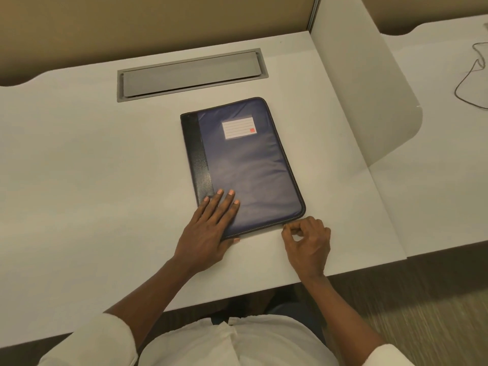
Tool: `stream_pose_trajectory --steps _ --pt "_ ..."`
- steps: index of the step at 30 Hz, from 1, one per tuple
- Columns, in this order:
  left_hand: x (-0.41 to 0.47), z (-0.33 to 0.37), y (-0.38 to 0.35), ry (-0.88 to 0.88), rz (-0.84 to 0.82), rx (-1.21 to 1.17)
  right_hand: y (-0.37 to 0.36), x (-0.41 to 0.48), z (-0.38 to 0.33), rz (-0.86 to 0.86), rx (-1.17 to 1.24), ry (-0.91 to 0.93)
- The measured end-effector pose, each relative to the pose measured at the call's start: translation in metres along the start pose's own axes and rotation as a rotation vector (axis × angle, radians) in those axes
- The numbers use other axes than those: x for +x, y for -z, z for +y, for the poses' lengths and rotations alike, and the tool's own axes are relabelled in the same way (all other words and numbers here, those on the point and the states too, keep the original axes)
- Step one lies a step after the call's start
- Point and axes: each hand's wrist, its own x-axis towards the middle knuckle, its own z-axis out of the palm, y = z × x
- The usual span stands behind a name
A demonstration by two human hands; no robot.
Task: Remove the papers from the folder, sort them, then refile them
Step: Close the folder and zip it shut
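A closed blue folder (245,165) with a black spine strip and a white label lies flat on the white desk (92,167), spine to the left. My left hand (208,233) rests on its near left corner with the fingers straight and spread, and the thumb lies along the near edge. My right hand (307,244) is at the folder's near right corner. Its fingers are curled, and the thumb and forefinger pinch the folder's near edge. What lies between the fingertips is too small to make out. No papers are visible.
A grey cable hatch (190,75) is set into the desk behind the folder. A white divider panel (369,96) stands at the right, and beyond it another desk carries a thin cable (467,83). Tan partition walls close the back.
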Motion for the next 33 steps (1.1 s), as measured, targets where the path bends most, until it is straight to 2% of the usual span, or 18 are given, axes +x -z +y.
stream_pose_trajectory --steps 6,11,19,28,33 --pt "0.029 0.029 0.010 0.139 -0.026 -0.010 0.000 0.001 0.003 0.007 0.018 0.041" --pt "0.061 0.050 -0.004 -0.019 -0.078 0.079 -0.002 -0.004 0.002 0.009 0.026 0.001" --pt "0.058 0.046 -0.013 -0.053 -0.068 0.162 0.010 0.012 0.012 0.052 0.021 -0.100" --pt "0.057 0.046 -0.010 -0.077 -0.067 0.175 0.022 0.027 0.023 0.046 0.012 -0.037" --pt "0.056 0.045 -0.008 -0.072 -0.077 0.179 0.029 0.045 0.031 -0.024 -0.003 0.046"
